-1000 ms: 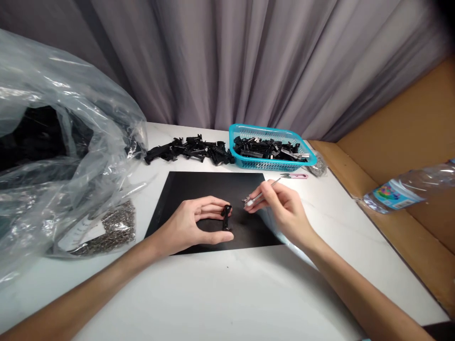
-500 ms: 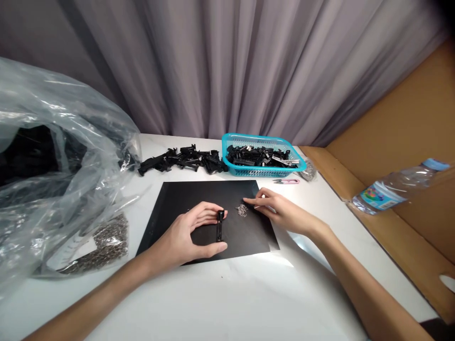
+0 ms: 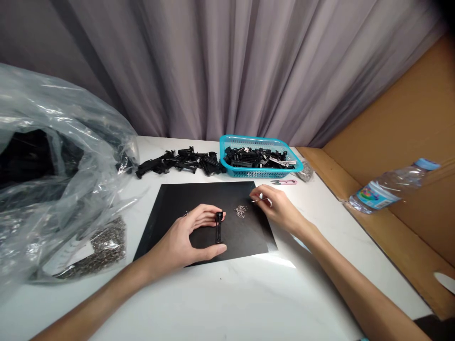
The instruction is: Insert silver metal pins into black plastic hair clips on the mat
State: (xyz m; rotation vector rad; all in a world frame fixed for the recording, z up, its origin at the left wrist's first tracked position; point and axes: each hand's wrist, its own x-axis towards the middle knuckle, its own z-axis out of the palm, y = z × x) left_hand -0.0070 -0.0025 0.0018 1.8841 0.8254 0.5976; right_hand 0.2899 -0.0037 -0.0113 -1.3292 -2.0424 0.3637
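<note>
My left hand grips a slim black plastic part between thumb and fingertips, holding it over the black mat. The part has a wider knob at its far end. To the right, my right hand hovers above the mat's right edge, fingertips pinched together. A thin pale metal pin sticks out from that pinch; its other end is hidden. Just left of these fingers lies a small pile of silvery metal pins. More tiny bits show partly behind my left hand.
At the back stand a blue basket of black parts and a heap of similar parts. Pink-handled snips lie before the basket. Plastic bags, a bag of metal pieces, a water bottle and cardboard flank the table.
My right hand has drawn slightly back from the pile, its fingers now curled into a pinch with a thin pin showing. The left hand keeps its hold on the black part.
</note>
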